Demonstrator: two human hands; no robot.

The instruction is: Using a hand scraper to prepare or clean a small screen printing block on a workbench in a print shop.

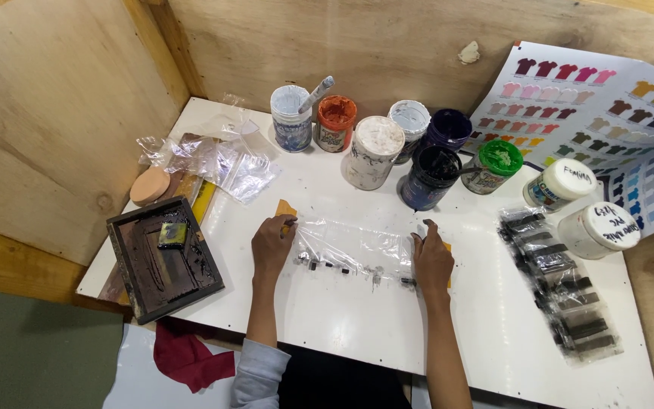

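A clear plastic sheet (350, 244) with dark ink smears lies flat on the white table (387, 326). My left hand (272, 246) rests on its left end, fingers pressed by an orange card piece (286, 207). My right hand (432, 261) presses down the sheet's right end, over another bit of orange card (447, 247). Small dark paint dabs (327, 265) run in a row between my hands. Both hands lie flat; neither grips anything.
Several paint pots (372, 151) stand at the back, one white pot holding a stick (316, 94). A colour chart (607, 113) leans at the right. Bagged dark swatches (562, 291) lie right. A dark framed tray (162, 257), crumpled plastic bags (221, 159) and a red cloth (187, 354) are left.
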